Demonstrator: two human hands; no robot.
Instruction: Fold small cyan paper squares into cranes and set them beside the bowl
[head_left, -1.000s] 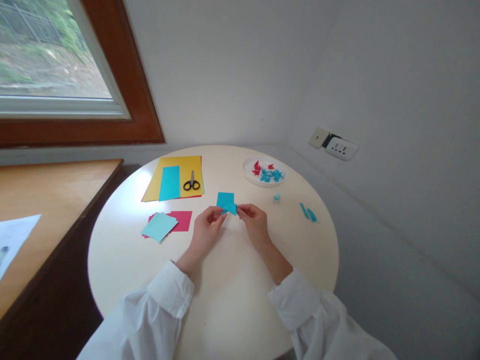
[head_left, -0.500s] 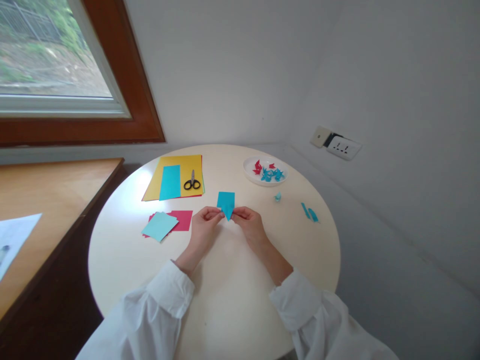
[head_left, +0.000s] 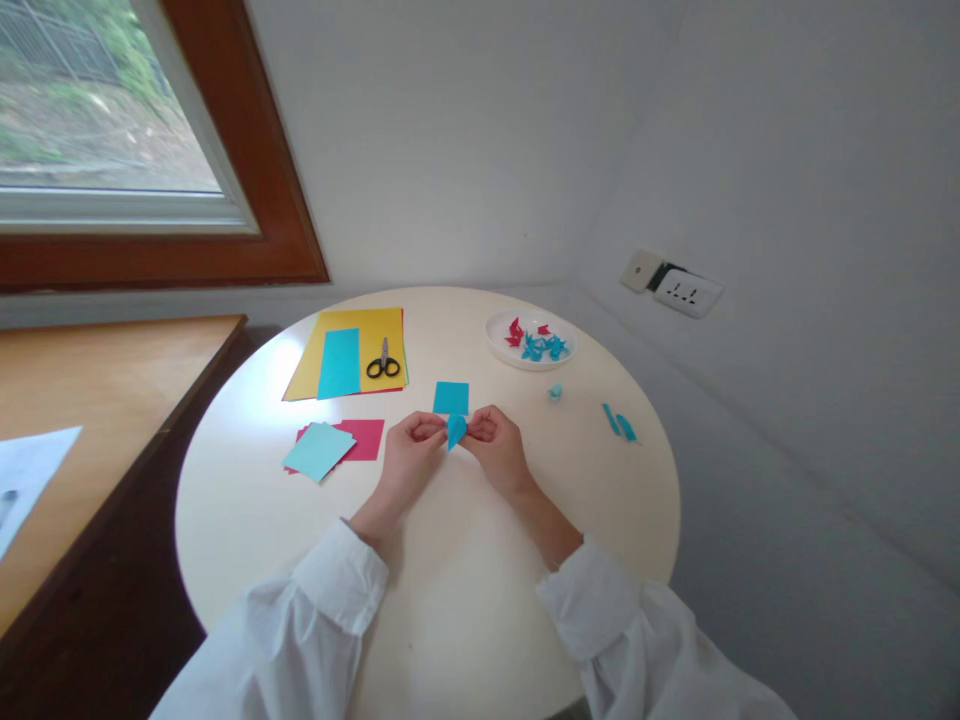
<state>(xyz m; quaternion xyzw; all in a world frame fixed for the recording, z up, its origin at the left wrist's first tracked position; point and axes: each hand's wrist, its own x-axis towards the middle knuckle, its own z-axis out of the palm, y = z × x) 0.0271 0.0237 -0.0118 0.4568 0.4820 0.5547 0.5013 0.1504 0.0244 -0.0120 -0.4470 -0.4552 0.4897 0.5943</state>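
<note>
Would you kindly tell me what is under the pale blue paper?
Red paper sticks out from under the pale blue paper at left and right; whatever lies beneath its middle is covered.

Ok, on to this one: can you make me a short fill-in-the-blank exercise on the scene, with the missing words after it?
1. The left hand and right hand hold a folded paper whose colour is ____.
2. The scissors lie on a large sheet whose colour is ____.
3. The dish holds small pieces, some blue and some ____.
4. The socket is mounted on the ____.

Missing words: blue; yellow; red; wall.
</note>
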